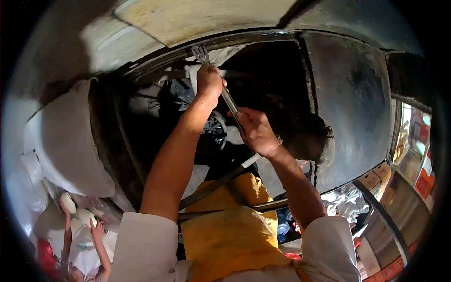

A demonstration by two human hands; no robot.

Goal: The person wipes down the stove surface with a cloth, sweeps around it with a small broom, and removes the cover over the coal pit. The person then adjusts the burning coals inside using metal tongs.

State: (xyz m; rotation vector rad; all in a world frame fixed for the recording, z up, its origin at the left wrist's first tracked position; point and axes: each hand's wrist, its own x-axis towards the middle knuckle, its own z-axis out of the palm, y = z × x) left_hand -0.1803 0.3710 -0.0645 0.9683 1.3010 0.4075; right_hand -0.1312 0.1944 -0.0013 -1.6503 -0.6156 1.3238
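Observation:
My left hand (210, 84) is closed round a pair of metal tongs (229, 99), close to their slotted head. Lower down, my right hand (257, 131) grips the rear end of the same tongs. They slant from upper left to lower right over a dark square opening (263, 70). Below my hands, inside the opening, there is a round container (224, 141) with dark lumps; what they are I cannot make out. A yellow apron (225, 235) hangs in front of my body.
A grey metal sheet (352, 108) borders the opening on the right, and a pale cloth-covered pad (70, 136) on the left. Metal bars (268, 205) cross before me. At lower left another person's hands (96, 230) hold round white pieces (87, 217). Cardboard boxes (370, 179) stand at right.

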